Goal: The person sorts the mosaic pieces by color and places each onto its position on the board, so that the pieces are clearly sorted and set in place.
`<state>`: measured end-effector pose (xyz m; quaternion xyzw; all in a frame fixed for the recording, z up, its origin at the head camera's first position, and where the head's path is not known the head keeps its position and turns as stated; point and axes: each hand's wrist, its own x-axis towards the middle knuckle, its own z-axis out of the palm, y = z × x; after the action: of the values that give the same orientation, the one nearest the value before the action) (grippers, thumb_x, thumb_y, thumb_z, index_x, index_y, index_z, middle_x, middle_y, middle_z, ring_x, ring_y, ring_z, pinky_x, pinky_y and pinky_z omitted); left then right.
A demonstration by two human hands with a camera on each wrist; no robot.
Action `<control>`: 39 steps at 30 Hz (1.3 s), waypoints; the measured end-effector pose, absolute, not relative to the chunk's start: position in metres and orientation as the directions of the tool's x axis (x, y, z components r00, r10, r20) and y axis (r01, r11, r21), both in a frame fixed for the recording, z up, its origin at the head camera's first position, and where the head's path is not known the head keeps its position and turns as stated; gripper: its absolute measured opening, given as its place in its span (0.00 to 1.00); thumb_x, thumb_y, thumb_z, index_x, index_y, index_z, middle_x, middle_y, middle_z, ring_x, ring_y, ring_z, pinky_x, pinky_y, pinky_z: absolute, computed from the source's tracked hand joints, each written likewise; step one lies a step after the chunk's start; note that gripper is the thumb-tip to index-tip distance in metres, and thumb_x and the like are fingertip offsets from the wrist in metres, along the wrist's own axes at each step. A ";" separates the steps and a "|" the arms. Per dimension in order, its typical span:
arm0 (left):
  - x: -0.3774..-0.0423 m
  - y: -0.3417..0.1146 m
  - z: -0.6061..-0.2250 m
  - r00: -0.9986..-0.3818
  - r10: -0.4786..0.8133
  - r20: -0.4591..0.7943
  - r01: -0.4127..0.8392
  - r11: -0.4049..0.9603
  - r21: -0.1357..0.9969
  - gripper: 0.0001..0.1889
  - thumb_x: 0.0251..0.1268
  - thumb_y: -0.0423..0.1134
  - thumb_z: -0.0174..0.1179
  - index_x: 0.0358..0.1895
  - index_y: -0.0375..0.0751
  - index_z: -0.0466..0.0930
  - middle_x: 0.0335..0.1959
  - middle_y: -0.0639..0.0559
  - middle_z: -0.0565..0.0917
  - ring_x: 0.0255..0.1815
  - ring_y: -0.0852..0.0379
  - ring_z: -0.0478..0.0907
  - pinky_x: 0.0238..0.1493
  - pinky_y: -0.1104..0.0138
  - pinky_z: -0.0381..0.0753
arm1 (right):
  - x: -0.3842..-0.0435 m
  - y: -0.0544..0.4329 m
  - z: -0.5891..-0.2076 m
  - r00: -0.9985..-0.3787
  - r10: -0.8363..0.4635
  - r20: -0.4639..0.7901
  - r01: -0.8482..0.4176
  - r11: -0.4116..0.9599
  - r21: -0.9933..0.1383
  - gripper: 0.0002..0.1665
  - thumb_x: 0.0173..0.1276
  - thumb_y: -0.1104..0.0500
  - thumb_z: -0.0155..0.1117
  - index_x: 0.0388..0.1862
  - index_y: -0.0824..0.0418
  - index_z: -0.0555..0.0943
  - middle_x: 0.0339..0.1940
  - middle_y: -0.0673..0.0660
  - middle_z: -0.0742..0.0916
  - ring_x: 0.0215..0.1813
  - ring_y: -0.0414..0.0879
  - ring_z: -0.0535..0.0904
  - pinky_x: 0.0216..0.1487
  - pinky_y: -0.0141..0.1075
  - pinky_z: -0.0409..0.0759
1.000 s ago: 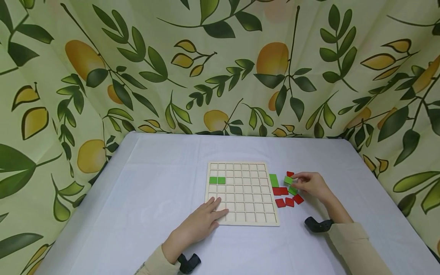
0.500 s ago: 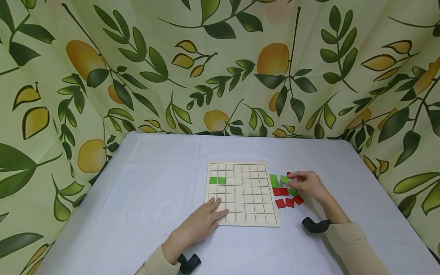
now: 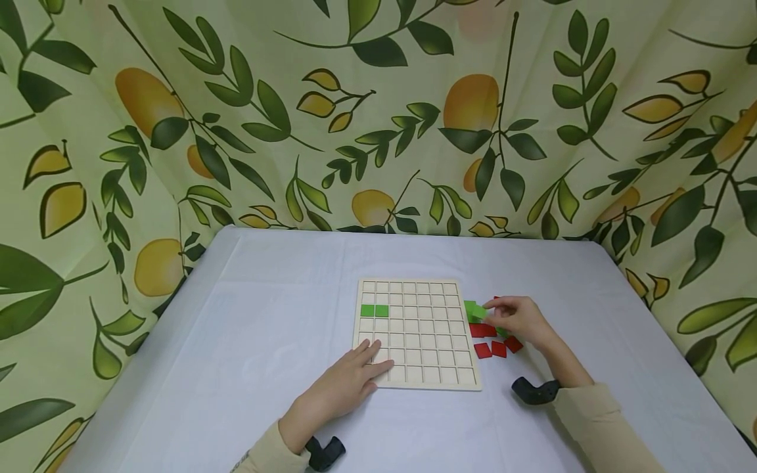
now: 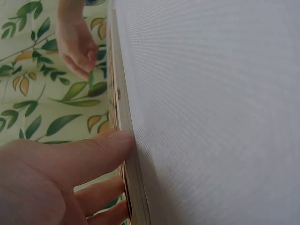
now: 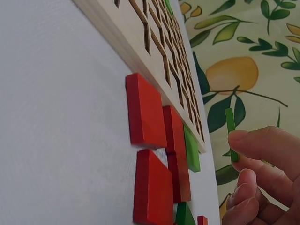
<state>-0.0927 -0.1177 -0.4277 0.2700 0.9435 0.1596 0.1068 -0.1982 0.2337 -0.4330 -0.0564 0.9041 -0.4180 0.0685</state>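
My right hand (image 3: 520, 318) pinches a green square tile (image 5: 230, 123) between thumb and finger. In the right wrist view the tile stands on edge, lifted off the table. From the head view it overlaps another green tile (image 3: 469, 307) lying by the board's right side. My left hand (image 3: 345, 380) rests on the near left corner of the wooden grid board (image 3: 427, 341), fingers spread. The left wrist view has its thumb (image 4: 105, 152) against the board's edge. Two green tiles (image 3: 375, 311) sit side by side in the board's left columns.
Several red tiles (image 3: 499, 349) lie right of the board, some in front of my right hand. Another green tile (image 5: 184, 214) is among them, partly hidden. White cloth (image 3: 272, 295) covers the table; a fruit-patterned curtain (image 3: 378, 118) hangs behind.
My right hand has moved left with the green tile, from over the loose tiles towards the board. The left hand and board have stayed in place.
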 end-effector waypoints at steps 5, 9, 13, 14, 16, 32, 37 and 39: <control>-0.093 -0.118 -0.427 -0.831 0.545 -0.112 0.478 0.802 0.358 0.23 0.70 0.39 0.55 0.67 0.52 0.72 0.75 0.41 0.64 0.77 0.41 0.59 0.72 0.47 0.66 | -0.198 0.230 -0.433 -0.982 -0.175 -0.070 -0.058 0.635 -0.771 0.19 0.59 0.63 0.69 0.47 0.72 0.81 0.22 0.52 0.76 0.24 0.37 0.69 0.21 0.27 0.70; -0.093 -0.118 -0.427 -0.831 0.545 -0.111 0.479 0.802 0.356 0.23 0.69 0.39 0.55 0.67 0.52 0.72 0.75 0.41 0.64 0.77 0.40 0.59 0.72 0.47 0.66 | -0.199 0.225 -0.432 -0.981 -0.171 -0.086 -0.044 0.636 -0.770 0.19 0.59 0.63 0.69 0.48 0.71 0.81 0.23 0.52 0.77 0.26 0.38 0.70 0.22 0.28 0.71; -0.093 -0.118 -0.427 -0.832 0.543 -0.114 0.476 0.804 0.357 0.23 0.69 0.40 0.55 0.67 0.53 0.72 0.75 0.41 0.64 0.77 0.40 0.59 0.72 0.47 0.66 | -0.198 0.219 -0.431 -0.980 -0.172 -0.098 -0.037 0.646 -0.762 0.19 0.59 0.62 0.69 0.48 0.70 0.82 0.24 0.52 0.77 0.28 0.41 0.70 0.22 0.28 0.71; -0.093 -0.118 -0.427 -0.832 0.544 -0.114 0.477 0.804 0.356 0.23 0.69 0.40 0.55 0.67 0.53 0.72 0.75 0.41 0.64 0.77 0.40 0.59 0.72 0.47 0.66 | -0.198 0.218 -0.431 -0.979 -0.178 -0.097 -0.042 0.648 -0.761 0.19 0.59 0.62 0.69 0.48 0.70 0.82 0.24 0.52 0.77 0.28 0.41 0.70 0.22 0.28 0.71; -0.093 -0.117 -0.427 -0.831 0.544 -0.113 0.478 0.804 0.355 0.23 0.69 0.40 0.55 0.67 0.52 0.72 0.75 0.41 0.64 0.77 0.40 0.59 0.72 0.47 0.66 | -0.198 0.216 -0.430 -0.977 -0.193 -0.092 -0.056 0.646 -0.761 0.19 0.59 0.62 0.70 0.48 0.70 0.82 0.23 0.52 0.77 0.27 0.40 0.70 0.21 0.28 0.70; -0.094 -0.117 -0.428 -0.830 0.545 -0.118 0.478 0.805 0.351 0.23 0.69 0.40 0.55 0.67 0.53 0.71 0.75 0.43 0.64 0.77 0.41 0.59 0.73 0.48 0.65 | -0.203 0.197 -0.431 -0.962 -0.268 -0.058 -0.119 0.601 -0.790 0.18 0.57 0.64 0.71 0.45 0.72 0.83 0.22 0.51 0.76 0.19 0.37 0.66 0.19 0.28 0.67; -0.094 -0.118 -0.428 -0.827 0.550 -0.121 0.483 0.803 0.351 0.23 0.70 0.40 0.54 0.68 0.54 0.70 0.75 0.43 0.64 0.77 0.41 0.59 0.74 0.48 0.64 | -0.203 0.190 -0.432 -0.957 -0.286 -0.057 -0.132 0.602 -0.788 0.17 0.57 0.64 0.71 0.45 0.71 0.83 0.23 0.51 0.77 0.21 0.38 0.67 0.19 0.27 0.67; -0.094 -0.119 -0.428 -0.826 0.550 -0.124 0.482 0.803 0.350 0.23 0.70 0.41 0.54 0.68 0.54 0.70 0.75 0.44 0.64 0.77 0.42 0.58 0.74 0.48 0.64 | -0.203 0.188 -0.433 -0.958 -0.281 -0.065 -0.125 0.606 -0.786 0.17 0.57 0.63 0.71 0.44 0.70 0.83 0.23 0.51 0.76 0.24 0.39 0.68 0.20 0.27 0.68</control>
<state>-0.0942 -0.1185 -0.4280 0.2735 0.9431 0.1534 0.1104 -0.2034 0.1879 -0.4325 -0.1137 0.8914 -0.4293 0.0910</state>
